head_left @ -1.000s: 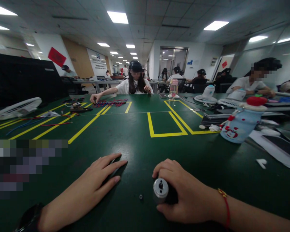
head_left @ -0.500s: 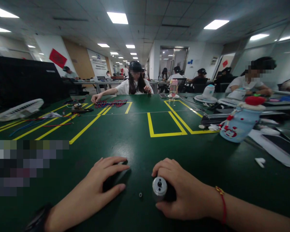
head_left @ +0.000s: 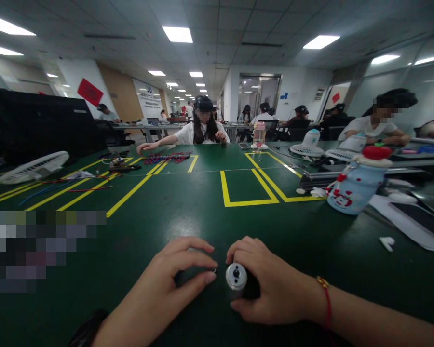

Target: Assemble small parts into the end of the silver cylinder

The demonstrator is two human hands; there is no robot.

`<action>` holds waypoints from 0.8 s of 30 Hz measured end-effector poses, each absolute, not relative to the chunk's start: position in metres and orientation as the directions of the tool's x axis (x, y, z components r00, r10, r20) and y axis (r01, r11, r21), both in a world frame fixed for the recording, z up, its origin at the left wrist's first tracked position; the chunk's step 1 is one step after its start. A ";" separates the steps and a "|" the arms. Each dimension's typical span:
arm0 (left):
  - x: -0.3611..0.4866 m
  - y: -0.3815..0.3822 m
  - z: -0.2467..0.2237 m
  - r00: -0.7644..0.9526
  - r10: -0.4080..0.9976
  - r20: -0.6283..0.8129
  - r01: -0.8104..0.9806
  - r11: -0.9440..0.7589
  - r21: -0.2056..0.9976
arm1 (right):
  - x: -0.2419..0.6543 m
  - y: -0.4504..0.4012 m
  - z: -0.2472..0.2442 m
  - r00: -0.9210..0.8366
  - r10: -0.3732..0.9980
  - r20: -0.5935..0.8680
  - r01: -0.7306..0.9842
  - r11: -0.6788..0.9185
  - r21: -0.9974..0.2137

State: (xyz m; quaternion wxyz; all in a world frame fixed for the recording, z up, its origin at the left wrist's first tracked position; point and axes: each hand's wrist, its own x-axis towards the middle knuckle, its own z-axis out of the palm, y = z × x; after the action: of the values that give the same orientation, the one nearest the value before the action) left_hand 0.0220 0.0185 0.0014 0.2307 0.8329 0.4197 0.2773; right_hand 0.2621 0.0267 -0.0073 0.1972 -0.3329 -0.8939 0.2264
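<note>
My right hand (head_left: 264, 284) is wrapped around a silver cylinder (head_left: 236, 278) that looks like a small motor. It stands upright on the green table, and its round top face shows a dark centre and two small holes. Just left of it, the thumb and index fingertip of my left hand (head_left: 183, 270) come together on a tiny metal ring (head_left: 214, 271), mostly hidden between them. The other fingers of that hand are curved and loose above the tabletop.
Yellow tape (head_left: 251, 203) marks the green table (head_left: 159, 289). At right stand a blue bottle (head_left: 354, 185) and a white earbud-like piece (head_left: 386, 243). Wires (head_left: 168, 157) and a white fan (head_left: 34, 167) lie at left. A co-worker (head_left: 202, 127) sits opposite, one arm stretched out.
My left hand has moved right, and its thumb and index finger have closed on the tiny ring that lay on the table. My right hand keeps its hold on the cylinder.
</note>
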 end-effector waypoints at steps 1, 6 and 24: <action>0.026 0.017 0.007 0.484 0.825 0.293 0.554 -0.548 0.627 | 0.262 0.027 -0.008 -0.702 0.682 0.203 0.508 0.680 -0.529; 0.048 0.014 0.027 0.553 0.763 0.333 0.517 -0.629 0.581 | 0.262 0.029 -0.012 -0.716 0.664 0.213 0.509 0.707 -0.491; -0.022 0.044 -0.001 0.398 0.901 0.173 0.716 -0.423 0.556 | 0.263 0.027 -0.006 -0.704 0.682 0.200 0.507 0.679 -0.531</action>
State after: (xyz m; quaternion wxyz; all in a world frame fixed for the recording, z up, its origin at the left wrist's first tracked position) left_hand -0.0225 0.0445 -0.0014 0.2012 0.8115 0.4980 0.2302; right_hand 0.2631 0.0268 -0.0057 0.1949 -0.3318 -0.8953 0.2242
